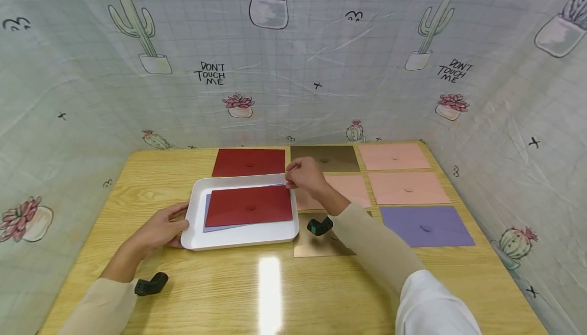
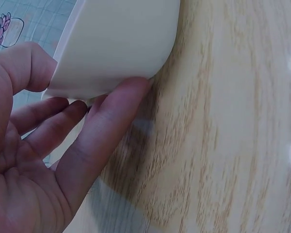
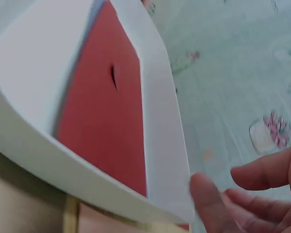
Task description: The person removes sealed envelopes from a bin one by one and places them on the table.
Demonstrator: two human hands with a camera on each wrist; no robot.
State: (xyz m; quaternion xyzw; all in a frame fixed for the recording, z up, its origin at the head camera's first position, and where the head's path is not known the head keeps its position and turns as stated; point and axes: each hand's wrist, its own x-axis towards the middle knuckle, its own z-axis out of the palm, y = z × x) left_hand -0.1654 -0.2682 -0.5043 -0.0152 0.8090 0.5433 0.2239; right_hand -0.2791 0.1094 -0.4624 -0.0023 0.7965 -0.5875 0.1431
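Observation:
A white tray (image 1: 238, 241) holds a red envelope (image 1: 249, 206) lying on top of a pale purple one (image 1: 208, 218), which shows only along its edges. At the tray's left end, my left hand (image 1: 161, 229) grips the wall, with fingers and thumb around it in the left wrist view. My right hand (image 1: 308, 177) is at the far right corner of the tray. In the right wrist view its thumb (image 3: 206, 196) lies right at the rim, while the index finger (image 3: 264, 172) stands apart from it, with nothing held between them.
Behind the tray lies another red envelope (image 1: 249, 162). To the right are a brown envelope (image 1: 324, 158), several pink ones (image 1: 408, 188), a gold one (image 1: 316, 243) partly under the right arm, and a purple one (image 1: 426, 226). Cactus-printed sheeting (image 1: 293, 70) surrounds the wooden table (image 1: 206, 294).

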